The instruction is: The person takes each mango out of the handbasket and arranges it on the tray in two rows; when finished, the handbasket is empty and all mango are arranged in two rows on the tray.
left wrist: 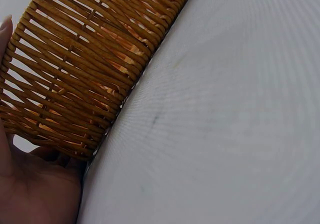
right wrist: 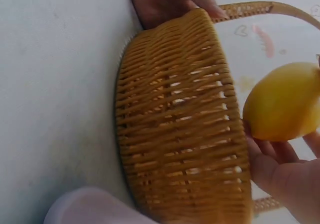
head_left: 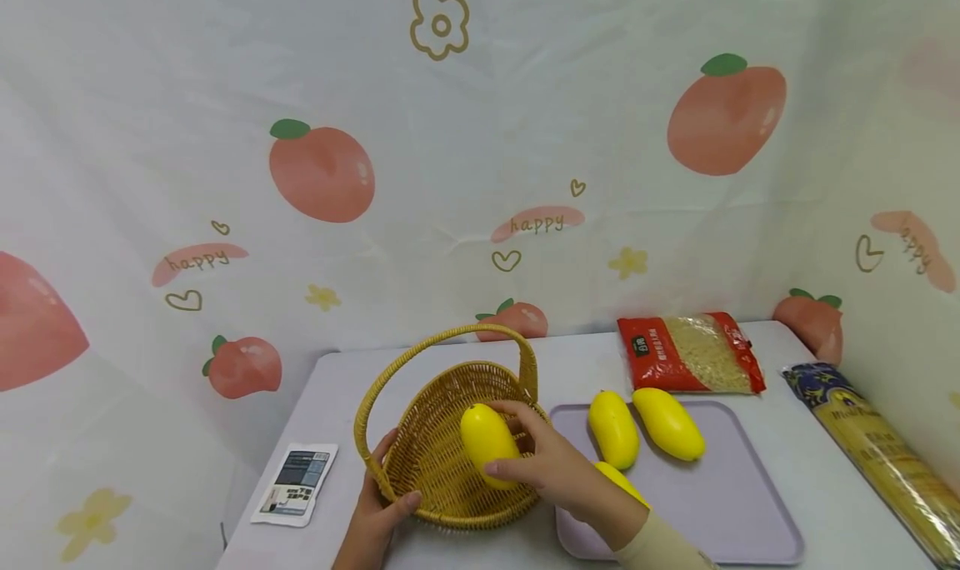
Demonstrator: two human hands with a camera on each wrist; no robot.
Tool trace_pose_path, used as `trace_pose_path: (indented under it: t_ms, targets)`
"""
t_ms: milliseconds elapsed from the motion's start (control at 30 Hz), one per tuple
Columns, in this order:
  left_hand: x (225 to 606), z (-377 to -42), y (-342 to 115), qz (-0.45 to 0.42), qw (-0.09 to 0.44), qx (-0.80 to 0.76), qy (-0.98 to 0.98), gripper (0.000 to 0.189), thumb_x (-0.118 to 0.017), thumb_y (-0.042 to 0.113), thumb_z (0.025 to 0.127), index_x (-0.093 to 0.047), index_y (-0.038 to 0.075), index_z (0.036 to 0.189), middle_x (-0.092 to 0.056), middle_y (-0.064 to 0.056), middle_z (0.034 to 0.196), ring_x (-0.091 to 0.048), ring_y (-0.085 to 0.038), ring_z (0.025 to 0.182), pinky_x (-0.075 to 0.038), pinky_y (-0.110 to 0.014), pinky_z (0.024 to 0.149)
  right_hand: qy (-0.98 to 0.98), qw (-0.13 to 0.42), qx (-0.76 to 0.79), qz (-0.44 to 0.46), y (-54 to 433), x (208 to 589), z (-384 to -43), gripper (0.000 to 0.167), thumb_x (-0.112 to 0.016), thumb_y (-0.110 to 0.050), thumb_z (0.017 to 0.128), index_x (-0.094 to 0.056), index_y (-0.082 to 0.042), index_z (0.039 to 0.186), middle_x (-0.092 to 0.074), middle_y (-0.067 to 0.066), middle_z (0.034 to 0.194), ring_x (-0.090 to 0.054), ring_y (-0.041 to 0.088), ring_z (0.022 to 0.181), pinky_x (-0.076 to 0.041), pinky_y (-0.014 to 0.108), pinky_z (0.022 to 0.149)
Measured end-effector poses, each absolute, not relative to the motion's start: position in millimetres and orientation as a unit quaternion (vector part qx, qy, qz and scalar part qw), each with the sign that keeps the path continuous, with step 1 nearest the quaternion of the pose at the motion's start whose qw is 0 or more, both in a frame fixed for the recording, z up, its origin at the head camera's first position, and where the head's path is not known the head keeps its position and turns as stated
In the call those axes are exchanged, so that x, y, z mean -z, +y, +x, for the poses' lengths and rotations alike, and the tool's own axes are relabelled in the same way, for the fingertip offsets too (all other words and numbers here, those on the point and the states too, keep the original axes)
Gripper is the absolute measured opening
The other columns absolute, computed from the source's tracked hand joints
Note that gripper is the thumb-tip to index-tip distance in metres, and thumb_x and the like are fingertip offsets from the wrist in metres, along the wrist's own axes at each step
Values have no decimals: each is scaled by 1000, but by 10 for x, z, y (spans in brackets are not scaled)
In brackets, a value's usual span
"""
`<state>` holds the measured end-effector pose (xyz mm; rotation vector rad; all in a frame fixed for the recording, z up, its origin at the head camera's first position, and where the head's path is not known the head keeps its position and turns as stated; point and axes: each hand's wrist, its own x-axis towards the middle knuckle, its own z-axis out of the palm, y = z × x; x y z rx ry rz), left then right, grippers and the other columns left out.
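Note:
My right hand (head_left: 551, 466) holds a yellow mango (head_left: 486, 445) over the opening of a round wicker basket (head_left: 465, 520) with a tall arched handle. In the right wrist view, the thumb and fingers wrap the mango (right wrist: 282, 101) just above the basket's rim. My left hand (head_left: 377, 507) grips the basket's left side near the foot of the handle, thumb on the rim. The left wrist view shows that palm (left wrist: 42, 189) low against the woven wall (left wrist: 90, 59). Two mangoes (head_left: 613, 428) lie on a lilac tray (head_left: 720, 503); a third (head_left: 621, 482) is partly hidden behind my right forearm.
Behind the tray lies a red bag of grain (head_left: 690, 353). A long blue and yellow packet (head_left: 870, 445) runs along the table's right edge. Left of the basket is a white packet (head_left: 296, 484). A fruit-printed curtain (head_left: 435, 278) borders the white table.

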<state>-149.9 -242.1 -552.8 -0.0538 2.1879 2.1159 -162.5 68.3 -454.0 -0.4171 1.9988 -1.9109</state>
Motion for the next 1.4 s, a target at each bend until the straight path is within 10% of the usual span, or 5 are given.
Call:
trace_pose_path:
  t_ms: [733, 1400]
  targets:
    - [5579, -1480, -2425, 5, 47, -718, 694, 92, -78, 8, 101, -27, 37, 171, -18, -12, 176, -39, -33, 150, -47, -22, 106, 739, 166, 651, -50, 1527, 4428, -1242, 71, -82, -32, 100, -48, -28, 162, -50, 14, 147, -55, 36, 121, -54, 45, 92]
    - [5529, -1468, -2412, 2, 50, -712, 700, 90, -78, 10, 101, -28, 38, 171, -18, -15, 177, -41, -36, 149, -45, -20, 106, 791, 146, 591, 60, 2284, 4640, -1101, 87, -74, -37, 106, -22, -5, 169, -35, 25, 163, -53, 37, 126, -59, 50, 99]
